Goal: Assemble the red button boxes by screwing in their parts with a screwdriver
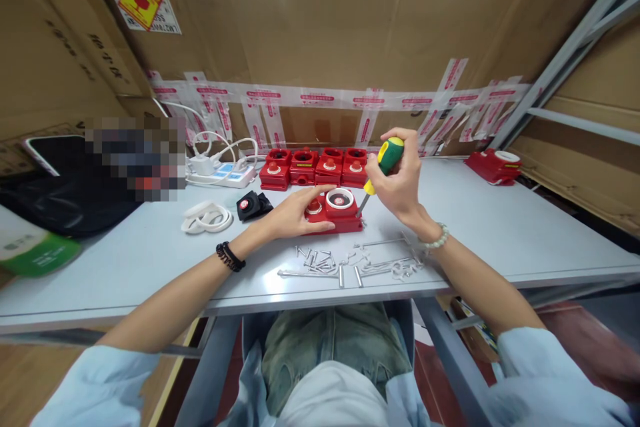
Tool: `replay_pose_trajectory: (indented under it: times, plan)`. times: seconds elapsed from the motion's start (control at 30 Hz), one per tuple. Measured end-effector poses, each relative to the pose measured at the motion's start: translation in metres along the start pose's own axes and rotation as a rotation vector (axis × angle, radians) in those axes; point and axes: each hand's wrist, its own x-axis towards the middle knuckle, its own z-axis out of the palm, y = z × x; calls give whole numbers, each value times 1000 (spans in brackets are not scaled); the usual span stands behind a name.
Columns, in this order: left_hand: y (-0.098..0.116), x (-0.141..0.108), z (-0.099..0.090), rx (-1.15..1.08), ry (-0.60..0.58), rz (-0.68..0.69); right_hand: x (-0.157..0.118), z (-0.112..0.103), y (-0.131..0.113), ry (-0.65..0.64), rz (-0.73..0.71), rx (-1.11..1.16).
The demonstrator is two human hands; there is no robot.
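A red housing (345, 221) with a white ring around a dark round opening lies on the table in front of me. My left hand (295, 212) grips its left end, thumb on the near side and fingers over the far side. In my right hand (403, 180) is a screwdriver (391, 155) with a green and yellow handle, tilted so its shaft points down at the housing's right end. Whether the tip sits in a screw is too small to tell. Loose screws (317, 260) and metal rods (307, 273) are scattered nearer the table edge.
Several more red housings (275, 170) stand in a row behind. Another red housing (495, 167) is at the far right. To the left are white rings (207, 217), black parts (253, 205) and a power strip (230, 175) with cables. Cardboard (320, 27) walls the back.
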Motion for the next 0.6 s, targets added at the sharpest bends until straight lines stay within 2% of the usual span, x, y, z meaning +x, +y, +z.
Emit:
replay_pose_trajectory:
  times: [0.13,0.27,0.47,0.53,0.6]
  plan:
    - [-1,0,0,-10,-8,9,-2,0,-5,-35,26,-81]
    - [-3,0,1,-2,-13,6,0,1,-12,-76,-34,-167]
    - [-4,0,1,-10,-8,18,13,-6,-30,-110,-38,-456]
    - [-4,0,1,-17,-10,21,20,-10,-33,-184,-39,-438]
    - [-5,1,1,-27,-13,29,28,-15,-32,-330,-69,-322]
